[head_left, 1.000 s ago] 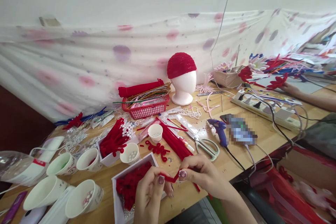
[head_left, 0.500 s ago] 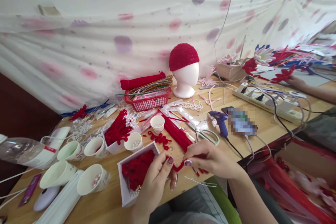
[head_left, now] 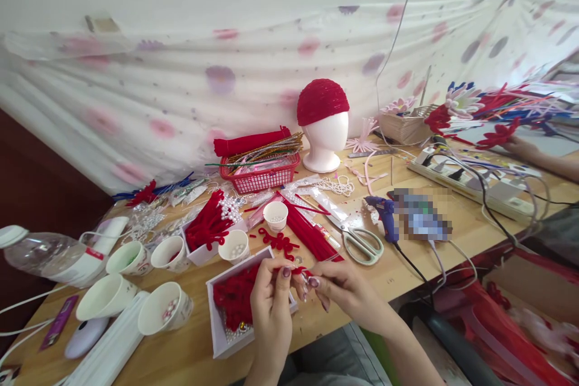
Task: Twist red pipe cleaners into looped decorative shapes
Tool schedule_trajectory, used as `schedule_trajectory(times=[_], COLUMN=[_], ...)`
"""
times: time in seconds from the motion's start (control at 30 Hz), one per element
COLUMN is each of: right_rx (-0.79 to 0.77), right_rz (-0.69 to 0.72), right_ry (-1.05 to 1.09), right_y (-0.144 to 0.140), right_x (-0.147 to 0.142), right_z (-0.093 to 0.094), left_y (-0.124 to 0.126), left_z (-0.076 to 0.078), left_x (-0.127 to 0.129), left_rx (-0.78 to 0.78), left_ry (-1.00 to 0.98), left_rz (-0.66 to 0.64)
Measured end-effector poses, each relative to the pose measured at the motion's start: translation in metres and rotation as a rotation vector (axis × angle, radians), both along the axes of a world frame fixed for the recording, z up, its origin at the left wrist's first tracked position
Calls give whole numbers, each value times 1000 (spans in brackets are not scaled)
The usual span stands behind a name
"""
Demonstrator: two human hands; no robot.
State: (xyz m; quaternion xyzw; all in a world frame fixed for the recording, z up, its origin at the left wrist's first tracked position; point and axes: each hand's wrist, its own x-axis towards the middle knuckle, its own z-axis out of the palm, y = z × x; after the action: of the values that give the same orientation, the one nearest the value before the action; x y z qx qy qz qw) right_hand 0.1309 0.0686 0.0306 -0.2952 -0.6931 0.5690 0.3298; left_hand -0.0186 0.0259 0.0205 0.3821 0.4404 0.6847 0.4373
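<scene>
Between my fingertips is a short red pipe cleaner (head_left: 304, 272), bent, and partly covered by the fingers. My left hand (head_left: 275, 297) pinches one side of it, thumb against the fingers. From the other side my right hand (head_left: 346, 291) grips it, fingers closed. Just left of the hands, a white box (head_left: 218, 333) holds red fuzzy pieces and pearl beads; my left hand overlaps its right side. Behind the hands lie a curled red pipe cleaner piece (head_left: 281, 243) and a bundle of straight red pipe cleaners (head_left: 312, 232).
Scissors (head_left: 364, 246), a blue glue gun (head_left: 386, 217) and a phone (head_left: 420, 217) lie to the right. Paper cups (head_left: 165, 309) and a bottle (head_left: 54, 253) stand left. A foam head (head_left: 322, 142) and red basket (head_left: 262, 178) are behind. Another person's hand (head_left: 520, 148) holds a red flower.
My hands have come closer together, and the pipe cleaner between them shows less. Thin pale wires beneath the right hand no longer show. The view has shifted slightly left.
</scene>
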Motion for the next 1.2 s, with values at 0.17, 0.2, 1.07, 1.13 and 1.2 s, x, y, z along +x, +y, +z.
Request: schedule_trajectory(times=[0.17, 0.2, 1.07, 1.13, 1.2], right_rx=[182, 198, 406, 359, 330], right_rz=[-22, -12, 38, 33, 5], right_ry=[-318, -353, -203, -158, -131], right_y=[-16, -18, 31, 35, 36], right_x=[0, 0, 28, 27, 24], right_z=[18, 21, 47, 40, 29], left_y=[2, 2, -15, -15, -14], left_z=[-3, -1, 21, 23, 23], left_x=[-7, -9, -24, -20, -15], left_rx=[207, 242, -160, -183, -175], left_ry=[438, 520, 239, 106, 32], left_rz=[235, 250, -226, -211, -144])
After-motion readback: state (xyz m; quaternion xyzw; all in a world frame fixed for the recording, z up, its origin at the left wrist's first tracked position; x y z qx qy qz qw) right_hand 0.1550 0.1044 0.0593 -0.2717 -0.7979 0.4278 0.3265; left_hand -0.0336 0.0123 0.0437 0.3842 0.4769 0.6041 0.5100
